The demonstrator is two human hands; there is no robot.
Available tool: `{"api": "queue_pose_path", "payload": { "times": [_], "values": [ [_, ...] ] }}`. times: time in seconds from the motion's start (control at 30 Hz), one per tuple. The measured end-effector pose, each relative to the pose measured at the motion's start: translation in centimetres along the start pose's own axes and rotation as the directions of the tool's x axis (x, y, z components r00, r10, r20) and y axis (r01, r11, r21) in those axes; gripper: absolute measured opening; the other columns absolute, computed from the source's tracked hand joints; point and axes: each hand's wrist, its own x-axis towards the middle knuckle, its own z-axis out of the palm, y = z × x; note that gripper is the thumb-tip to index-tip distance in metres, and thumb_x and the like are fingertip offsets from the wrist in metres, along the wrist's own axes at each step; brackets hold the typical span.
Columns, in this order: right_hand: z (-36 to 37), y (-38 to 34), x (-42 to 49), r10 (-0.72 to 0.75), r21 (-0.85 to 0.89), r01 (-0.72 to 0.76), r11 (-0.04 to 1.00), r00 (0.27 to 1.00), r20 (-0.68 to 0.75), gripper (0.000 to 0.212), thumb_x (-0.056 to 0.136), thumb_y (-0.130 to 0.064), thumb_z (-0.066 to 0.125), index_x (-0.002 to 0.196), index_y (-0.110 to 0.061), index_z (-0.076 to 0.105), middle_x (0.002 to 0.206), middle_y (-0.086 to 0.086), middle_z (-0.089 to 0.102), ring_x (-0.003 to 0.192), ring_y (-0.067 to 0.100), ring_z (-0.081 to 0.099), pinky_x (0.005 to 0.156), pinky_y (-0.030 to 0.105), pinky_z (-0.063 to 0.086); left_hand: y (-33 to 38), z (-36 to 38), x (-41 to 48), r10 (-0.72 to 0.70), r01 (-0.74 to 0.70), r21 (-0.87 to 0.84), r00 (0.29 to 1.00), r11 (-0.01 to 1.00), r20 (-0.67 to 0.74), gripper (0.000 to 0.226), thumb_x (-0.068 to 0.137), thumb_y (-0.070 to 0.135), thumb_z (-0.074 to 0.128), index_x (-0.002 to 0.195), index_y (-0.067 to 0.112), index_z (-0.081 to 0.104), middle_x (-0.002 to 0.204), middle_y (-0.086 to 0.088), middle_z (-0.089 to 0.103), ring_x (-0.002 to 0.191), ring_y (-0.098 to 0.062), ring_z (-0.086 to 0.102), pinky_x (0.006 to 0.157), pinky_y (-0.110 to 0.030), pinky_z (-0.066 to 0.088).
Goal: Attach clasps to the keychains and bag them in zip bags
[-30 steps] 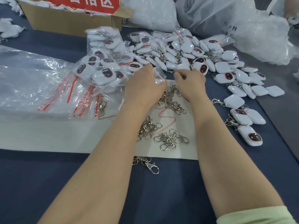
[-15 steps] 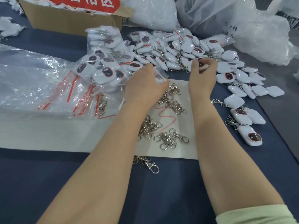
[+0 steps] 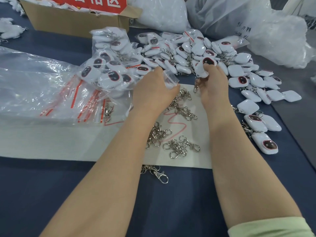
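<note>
The right hand curls its fingers round 1 white keychain at the near edge of the pile, clasp dangling below; the left hand pinches a small zip bag just beside. The keychain looks light, hard and slick, probably best gripped by its flat sides; the bag looks flimsy.

The red label on the cardboard box carries white Chinese characters, cropped at the top, ending in "区". Dark handwriting on the plastic bag is unreadable.
</note>
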Motion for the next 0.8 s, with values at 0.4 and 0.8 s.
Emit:
{"api": "queue_pose_path", "payload": {
  "times": [0.4, 0.8],
  "values": [
    [0.80, 0.77, -0.49, -0.085, -0.143, 0.108, 0.984, 0.984, 0.155, 0.010, 0.097, -0.010, 0.052, 0.089, -0.013, 0.056, 0.085, 0.000, 0.058, 0.076, 0.009, 0.055, 0.068, 0.022, 0.048, 0.04, -0.08, -0.05, 0.006, -0.006, -0.003, 1.000, 1.000, -0.005, 0.056, 0.083, 0.053, 0.059, 0.122, 0.014, 0.048, 0.109, -0.002, 0.058, 0.095, -0.019, 0.052, 0.072, -0.029, 0.033],
    [1.01, 0.75, -0.47, 0.002, 0.097, -0.021, 0.995, 0.981, 0.194, 0.019, 0.101, -0.003, 0.041, 0.094, -0.008, 0.058, 0.092, 0.007, 0.063, 0.086, 0.018, 0.063, 0.078, 0.025, 0.055, -0.08, -0.01, -0.09, 0.000, 0.000, -0.013, 1.000, 1.000, 0.009, 0.057, 0.083, 0.053, 0.059, 0.123, 0.014, 0.048, 0.113, -0.003, 0.059, 0.091, -0.016, 0.046, 0.071, -0.029, 0.031]
  ]
}}
